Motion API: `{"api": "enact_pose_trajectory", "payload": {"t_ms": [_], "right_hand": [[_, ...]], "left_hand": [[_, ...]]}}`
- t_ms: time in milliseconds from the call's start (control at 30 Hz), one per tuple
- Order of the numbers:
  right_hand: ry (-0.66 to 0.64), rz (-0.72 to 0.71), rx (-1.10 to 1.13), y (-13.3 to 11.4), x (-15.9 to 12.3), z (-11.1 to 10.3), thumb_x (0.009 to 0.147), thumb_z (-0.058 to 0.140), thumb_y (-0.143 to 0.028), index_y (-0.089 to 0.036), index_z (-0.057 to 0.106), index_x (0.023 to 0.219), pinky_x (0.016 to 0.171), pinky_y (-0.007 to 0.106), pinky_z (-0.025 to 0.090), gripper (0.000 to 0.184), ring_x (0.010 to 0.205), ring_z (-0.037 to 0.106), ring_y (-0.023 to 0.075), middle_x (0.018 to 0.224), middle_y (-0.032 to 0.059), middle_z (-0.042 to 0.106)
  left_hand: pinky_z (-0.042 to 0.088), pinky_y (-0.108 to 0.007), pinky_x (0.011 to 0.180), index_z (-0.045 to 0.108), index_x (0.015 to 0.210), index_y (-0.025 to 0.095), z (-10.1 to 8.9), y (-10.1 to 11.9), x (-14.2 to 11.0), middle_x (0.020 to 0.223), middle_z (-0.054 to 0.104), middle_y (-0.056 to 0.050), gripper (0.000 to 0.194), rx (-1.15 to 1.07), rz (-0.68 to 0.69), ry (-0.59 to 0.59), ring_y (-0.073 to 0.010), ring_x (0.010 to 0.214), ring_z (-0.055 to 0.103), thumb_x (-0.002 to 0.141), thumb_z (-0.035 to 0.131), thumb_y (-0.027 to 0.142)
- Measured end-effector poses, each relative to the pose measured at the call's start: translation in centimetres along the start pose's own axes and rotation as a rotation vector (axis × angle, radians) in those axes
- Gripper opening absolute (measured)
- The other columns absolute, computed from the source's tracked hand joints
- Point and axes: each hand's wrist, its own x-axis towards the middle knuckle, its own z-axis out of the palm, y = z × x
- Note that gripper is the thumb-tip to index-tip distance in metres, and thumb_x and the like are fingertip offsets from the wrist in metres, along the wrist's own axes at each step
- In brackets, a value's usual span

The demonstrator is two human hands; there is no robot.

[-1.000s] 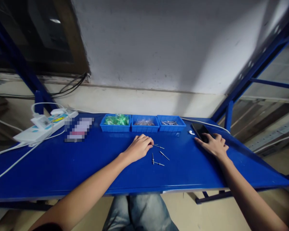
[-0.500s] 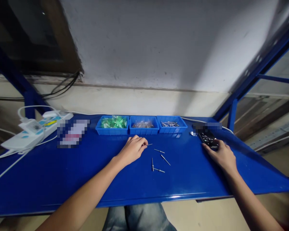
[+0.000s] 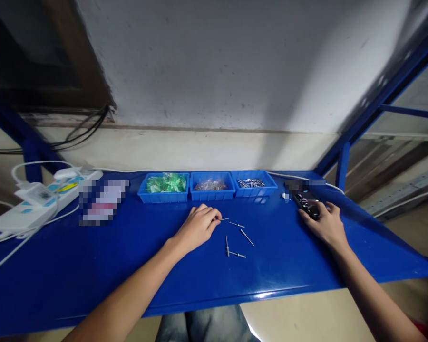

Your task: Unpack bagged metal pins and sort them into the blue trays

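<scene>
My left hand is closed in a pinch, thumb against fingertips, on a thin silver blind rivet whose pin sticks out to the right. Just right of it, several more blind rivets lie loose on the blue table. Two of them touch end to end nearer the front. Over at the right, my right hand is at the near end of a black, glossy, phone-like device. Its fingers are spread, with the thumb by the left edge and the index finger across the other side.
Along the back stand three blue bins: one with green packets, one with clear bags, one with rivets. A white power strip with cords lies at the left beside a blurred-out item. A small white object sits near the device.
My right hand's fingers have lifted and spread over the black device. My left hand still pinches the rivet in nearly the same place. The view has shifted slightly.
</scene>
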Motion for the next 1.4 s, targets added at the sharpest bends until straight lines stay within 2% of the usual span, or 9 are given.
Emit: {"api": "enact_pose_trajectory", "payload": {"t_ms": [233,533,633,700,800,933,1067,1233,1400], "right_hand": [[-0.006,0.009,0.024,0.1,-0.1,0.0,0.076,0.048,-0.061,-0.028,0.051,0.122,0.088,0.047,0.044,0.057,0.114,0.048,0.0341,0.132,0.0147,0.033],[-0.020,0.134,-0.037,-0.2,0.0,-0.7,0.070,0.048,-0.070,-0.013,0.044,0.128,0.081,0.049,0.045,0.081,0.102,0.054,0.0388,0.116,0.0217,0.048],[0.164,-0.014,-0.080,-1.7,-1.3,-1.2,0.075,0.047,-0.065,-0.013,0.050,0.120,0.083,0.052,0.041,0.069,0.109,0.047,0.0403,0.114,0.0222,0.050],[0.288,-0.250,-0.016,-4.4,-3.0,-1.6,0.080,0.048,-0.055,-0.015,0.055,0.110,0.086,0.050,0.039,0.052,0.109,0.047,0.0357,0.111,0.0193,0.053],[0.105,-0.718,0.204,-10.6,-5.8,-2.0,0.084,0.051,-0.037,-0.018,0.055,0.104,0.085,0.040,0.041,0.028,0.099,0.052,0.0254,0.098,0.0112,0.059],[-0.142,-1.055,0.306,-18.9,-7.5,-1.6,0.087,0.049,-0.026,-0.019,0.057,0.101,0.073,0.033,0.041,0.018,0.082,0.053,0.0195,0.087,0.0073,0.061],[-0.153,-1.115,0.425,-22.3,-6.8,-0.6,0.090,0.043,-0.019,-0.017,0.056,0.091,0.068,0.031,0.040,0.013,0.074,0.051,0.0177,0.080,0.0066,0.060],[-0.143,-1.095,0.485,-22.1,-6.2,0.4,0.091,0.041,-0.018,-0.017,0.055,0.092,0.068,0.031,0.041,0.014,0.075,0.051,0.0182,0.081,0.0073,0.059],[-0.122,-0.981,0.517,-21.7,-6.3,0.9,0.091,0.042,-0.021,-0.017,0.056,0.090,0.067,0.031,0.042,0.015,0.072,0.052,0.0173,0.079,0.0063,0.059]], "left_hand": [[0.034,-0.033,0.076,0.056,0.090,0.022,0.0,-0.1,0.0,0.092,0.064,0.001,0.012,0.002,0.006,0.003,-0.0190,0.091,0.051,0.091,0.044,0.024],[0.038,-0.035,0.080,0.054,0.103,0.024,-0.2,-0.2,0.0,0.100,0.065,-0.001,0.017,-0.019,0.014,0.014,-0.0209,0.096,0.050,0.090,0.045,0.020],[0.040,-0.036,0.080,0.053,0.107,0.024,-0.2,-0.1,0.0,0.097,0.064,-0.001,0.020,-0.062,0.004,0.045,-0.0210,0.096,0.050,0.089,0.047,0.020],[0.041,-0.035,0.080,0.053,0.107,0.023,-0.1,0.0,0.0,0.092,0.063,-0.002,0.020,-0.110,-0.007,0.071,-0.0204,0.094,0.051,0.088,0.048,0.020],[0.043,-0.033,0.082,0.052,0.107,0.023,0.1,0.1,0.0,0.087,0.062,-0.001,0.020,-0.182,-0.012,0.109,-0.0191,0.093,0.052,0.089,0.047,0.020],[0.044,-0.032,0.085,0.050,0.111,0.023,-0.1,-0.2,0.0,0.091,0.060,-0.002,0.023,-0.241,-0.049,0.204,-0.0171,0.092,0.055,0.090,0.042,0.020],[0.045,-0.032,0.083,0.049,0.112,0.021,-0.9,-1.1,0.0,0.085,0.059,-0.002,0.023,-0.263,-0.105,0.307,-0.0161,0.086,0.058,0.091,0.040,0.020],[0.048,-0.030,0.078,0.051,0.107,0.021,-0.8,-1.6,-0.1,0.091,0.060,-0.004,0.019,-0.320,-0.154,0.323,-0.0143,0.081,0.061,0.092,0.040,0.024],[0.046,-0.029,0.080,0.057,0.096,0.020,-0.1,-1.1,0.1,0.091,0.061,-0.004,0.012,-0.279,-0.101,0.341,-0.0153,0.087,0.057,0.088,0.048,0.024]]}}
